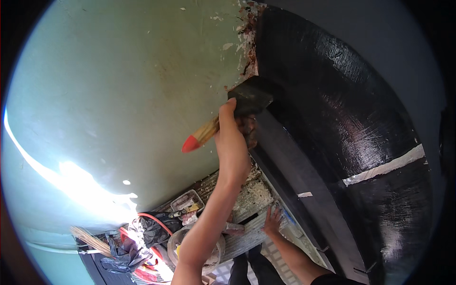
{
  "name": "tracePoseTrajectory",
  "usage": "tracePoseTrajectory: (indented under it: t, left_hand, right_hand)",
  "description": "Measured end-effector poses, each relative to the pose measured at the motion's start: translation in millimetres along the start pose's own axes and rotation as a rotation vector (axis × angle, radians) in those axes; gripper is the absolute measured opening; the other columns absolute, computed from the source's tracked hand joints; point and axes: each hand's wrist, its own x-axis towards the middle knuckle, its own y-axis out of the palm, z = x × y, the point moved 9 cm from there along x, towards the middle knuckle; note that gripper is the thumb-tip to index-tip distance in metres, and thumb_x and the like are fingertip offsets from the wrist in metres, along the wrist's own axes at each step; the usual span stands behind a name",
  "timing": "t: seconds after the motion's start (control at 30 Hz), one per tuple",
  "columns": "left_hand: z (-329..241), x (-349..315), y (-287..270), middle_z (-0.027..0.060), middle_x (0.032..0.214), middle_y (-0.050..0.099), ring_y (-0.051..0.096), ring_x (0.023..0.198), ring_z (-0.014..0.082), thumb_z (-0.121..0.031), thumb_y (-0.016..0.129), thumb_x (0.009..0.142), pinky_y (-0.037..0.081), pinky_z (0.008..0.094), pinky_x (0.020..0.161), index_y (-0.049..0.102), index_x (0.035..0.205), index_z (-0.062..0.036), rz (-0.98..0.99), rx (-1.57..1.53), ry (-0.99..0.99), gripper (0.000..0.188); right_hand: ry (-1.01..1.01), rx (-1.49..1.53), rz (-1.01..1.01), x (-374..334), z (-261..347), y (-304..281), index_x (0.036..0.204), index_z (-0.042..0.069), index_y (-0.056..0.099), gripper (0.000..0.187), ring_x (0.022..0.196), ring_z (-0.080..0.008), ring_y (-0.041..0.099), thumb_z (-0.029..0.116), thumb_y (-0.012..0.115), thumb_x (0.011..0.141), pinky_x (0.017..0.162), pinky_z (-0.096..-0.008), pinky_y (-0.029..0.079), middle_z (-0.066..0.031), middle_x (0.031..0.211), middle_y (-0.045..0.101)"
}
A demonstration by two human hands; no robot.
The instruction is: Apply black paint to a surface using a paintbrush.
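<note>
My left hand (229, 121) is closed around a wide flat paintbrush (205, 133) with a wooden handle and a red tip. The brush's broad dark head (249, 96) is against the corner where a pale green wall (142, 85) meets a black-coated panel (313, 95). Old plaster (249, 38) is chipped and reddish along that joint above the brush. Lower down, my right hand (273, 221) has its fingers spread, at the edge of a worn, ridged ledge (244, 242); whether it bears weight, I cannot tell.
A round bucket (216, 251) stands beneath my left forearm. Nearby are a pale tray (187, 201), a red hose (154, 218), black plastic bags (126, 256) and thin sticks (90, 240). Bare pale strips (384, 167) cross the black panel. My legs (249, 266) show below, above a tiled floor.
</note>
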Motion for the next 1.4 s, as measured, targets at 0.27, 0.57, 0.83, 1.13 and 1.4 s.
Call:
tracePoseTrajectory:
  t: [0.27,0.57,0.83,1.13,1.4]
  left_hand:
    - [-74,12,68,-0.0003,0.062,0.049,0.04,0.052,0.0091,-0.042,0.047,0.092,0.029,0.0257,0.048,0.054,0.079,-0.0094,0.189,-0.045,0.188,0.035]
    - [14,13,4,-0.0043,0.061,0.044,0.035,0.049,0.0071,-0.044,0.048,0.092,0.024,0.0229,0.048,0.054,0.083,-0.0116,0.111,0.04,-0.168,0.034]
    - [-82,17,61,-0.0023,0.065,0.049,0.041,0.055,0.007,-0.042,0.05,0.09,0.028,0.0225,0.051,0.056,0.084,-0.0107,0.222,0.201,0.41,0.032]
    - [2,25,-11,0.0004,0.063,0.051,0.042,0.053,0.0078,-0.045,0.053,0.088,0.031,0.0248,0.049,0.057,0.077,-0.0046,0.049,0.133,-0.017,0.042]
    - [-27,49,21,-0.0022,0.066,0.052,0.04,0.053,0.0056,-0.042,0.053,0.089,0.026,0.0221,0.049,0.056,0.081,-0.0099,0.107,0.127,0.151,0.034]
  right_hand:
    - [0.007,0.005,0.001,-4,8,-11,0.15,0.015,-0.014,0.142,0.141,-0.0498,0.004,0.039,0.09,0.056,0.108,-0.0644,0.018,-0.03,0.153,-0.011]
    - [0.003,-0.008,-0.036,-3,0,-6,0.15,0.016,-0.014,0.143,0.141,-0.0491,0.004,0.039,0.091,0.054,0.108,-0.0648,0.02,-0.0306,0.153,-0.01]
    - [0.01,-0.038,-0.041,-1,4,-7,0.15,0.014,-0.011,0.143,0.141,-0.0488,0.008,0.039,0.091,0.053,0.108,-0.0644,0.019,-0.0311,0.153,-0.007]
    - [0.003,-0.035,-0.041,-2,2,-8,0.151,0.013,-0.009,0.141,0.14,-0.0504,0.008,0.039,0.09,0.055,0.107,-0.0635,0.023,-0.0315,0.153,-0.006]
    - [0.014,-0.024,-0.03,-1,7,-7,0.151,0.013,-0.009,0.14,0.14,-0.0505,0.009,0.038,0.09,0.055,0.106,-0.0629,0.025,-0.0315,0.153,-0.006]
